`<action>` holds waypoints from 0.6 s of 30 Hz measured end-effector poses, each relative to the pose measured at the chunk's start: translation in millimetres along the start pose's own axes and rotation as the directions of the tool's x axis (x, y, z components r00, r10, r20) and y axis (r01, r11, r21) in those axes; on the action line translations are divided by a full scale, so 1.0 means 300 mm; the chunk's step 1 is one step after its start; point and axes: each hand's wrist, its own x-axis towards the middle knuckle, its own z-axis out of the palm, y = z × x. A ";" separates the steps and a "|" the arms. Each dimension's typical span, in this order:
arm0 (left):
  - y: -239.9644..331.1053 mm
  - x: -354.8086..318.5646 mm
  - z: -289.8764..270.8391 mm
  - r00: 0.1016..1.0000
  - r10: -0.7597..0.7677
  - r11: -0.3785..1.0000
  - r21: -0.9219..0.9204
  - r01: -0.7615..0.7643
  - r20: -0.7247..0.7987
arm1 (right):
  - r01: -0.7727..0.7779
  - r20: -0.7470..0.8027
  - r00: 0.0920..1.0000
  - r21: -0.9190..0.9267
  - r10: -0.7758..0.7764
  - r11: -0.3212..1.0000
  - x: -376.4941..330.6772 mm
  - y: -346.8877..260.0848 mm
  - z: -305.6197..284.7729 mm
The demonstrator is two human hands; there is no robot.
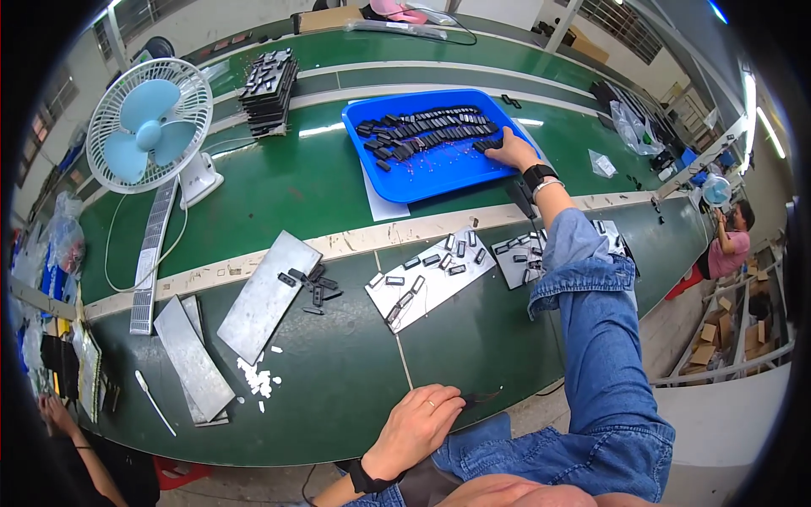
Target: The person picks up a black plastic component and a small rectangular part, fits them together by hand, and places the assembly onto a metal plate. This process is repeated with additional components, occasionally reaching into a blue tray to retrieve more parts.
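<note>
Right hand [511, 152] is at black pieces [465, 133] in the far blue tray [448, 179]; whether it pinches one cannot be told. Left hand [418, 427] lies near, grip unclear. Tray rows appear largely laid; loose pieces remain on the nearer white plate [435, 291].

I can't tell whether the right fingers [495, 154] grip a black part [482, 145] or merely touch it. Nearer the body than them, the denim sleeve [583, 270] hides some of a plate [512, 280]. Far left of the left fingers [449, 395], a co-worker's forearm [98, 475] is cut off.
</note>
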 end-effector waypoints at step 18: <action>-0.019 0.011 -0.014 0.948 -0.113 0.993 -0.045 0.104 -0.296 | 0.685 -0.024 0.645 0.462 -0.764 0.563 -1.153 -0.169 -0.205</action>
